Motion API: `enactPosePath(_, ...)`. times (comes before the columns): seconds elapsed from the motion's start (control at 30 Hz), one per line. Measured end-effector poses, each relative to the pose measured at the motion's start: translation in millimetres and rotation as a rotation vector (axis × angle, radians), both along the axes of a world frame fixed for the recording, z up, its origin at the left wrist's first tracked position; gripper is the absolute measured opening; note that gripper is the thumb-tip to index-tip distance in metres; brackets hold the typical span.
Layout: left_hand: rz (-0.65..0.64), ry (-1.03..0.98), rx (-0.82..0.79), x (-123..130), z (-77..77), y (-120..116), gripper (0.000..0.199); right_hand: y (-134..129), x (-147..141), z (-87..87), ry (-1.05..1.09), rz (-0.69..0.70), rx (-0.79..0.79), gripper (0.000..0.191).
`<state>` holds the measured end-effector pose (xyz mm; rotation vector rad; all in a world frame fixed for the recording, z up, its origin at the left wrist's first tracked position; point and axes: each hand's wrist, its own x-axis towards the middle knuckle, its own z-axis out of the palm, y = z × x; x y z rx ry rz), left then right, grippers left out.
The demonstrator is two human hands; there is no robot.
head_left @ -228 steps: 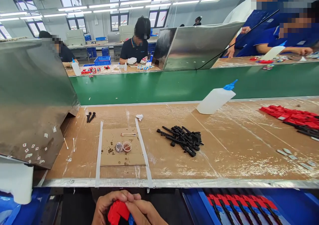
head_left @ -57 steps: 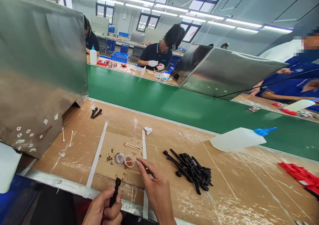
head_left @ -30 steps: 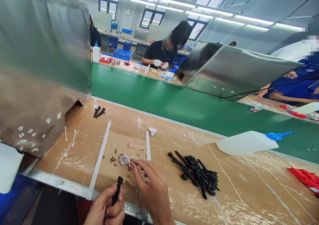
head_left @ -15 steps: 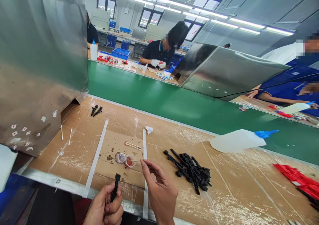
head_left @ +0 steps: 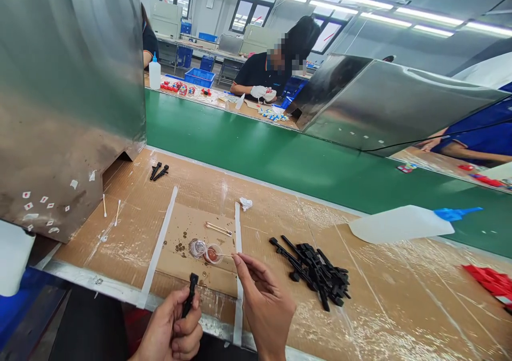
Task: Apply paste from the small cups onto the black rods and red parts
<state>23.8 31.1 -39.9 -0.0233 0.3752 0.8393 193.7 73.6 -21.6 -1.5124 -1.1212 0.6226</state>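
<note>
Black clips (head_left: 316,273) — green belt (head_left: 280,155) — blue-capped white bottle (head_left: 404,223)

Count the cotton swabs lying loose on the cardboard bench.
4: two lie by the metal housing, two lie crossed behind the small cups. The right hand holds another.

The left hand (head_left: 172,331) holds a black stick part (head_left: 189,301) upright, near the little cup (head_left: 214,254). The right hand (head_left: 266,307) dips a thin swab (head_left: 226,255) into that cup. A black pile (head_left: 316,272) lies right of the cup.
</note>
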Motion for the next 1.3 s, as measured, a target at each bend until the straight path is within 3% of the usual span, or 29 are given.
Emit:
enactPosePath(0.27, -0.018, 0.044, -0.011, -2, 2.7, 1, 0.036, -26, -12, 18.7, -0.005, 0.061, 0.158, 0.009)
enactPosePath(0.43, -0.022, 0.068, -0.029, -2, 4.4, 2, 0.038, -35, -18, 15.5, -0.126, 0.283, 0.314, 0.031)
enactPosePath(0.53, -0.026, 0.08, -0.045, -2, 4.2, 2, 0.04, -36, -22, 13.3, -0.219, 0.307, 0.361, 0.037)
enactPosePath(0.87, -0.037, 0.13, -0.032, 1, 4.3, 2, 0.048, -35, -39, 7.2, -0.242, 0.241, 0.39, 0.033)
enactPosePath(1.1, -0.045, 0.278, 0.021, 1, 6.4, -1, 0.051, -30, -29, 18.8, -0.326, 0.429, 0.341, 0.037)
enactPosePath(1.3, -0.048, 0.318, 0.062, 2, 8.6, -5, 0.049, -29, -22, 17.7, -0.369, 0.53, 0.345, 0.045)
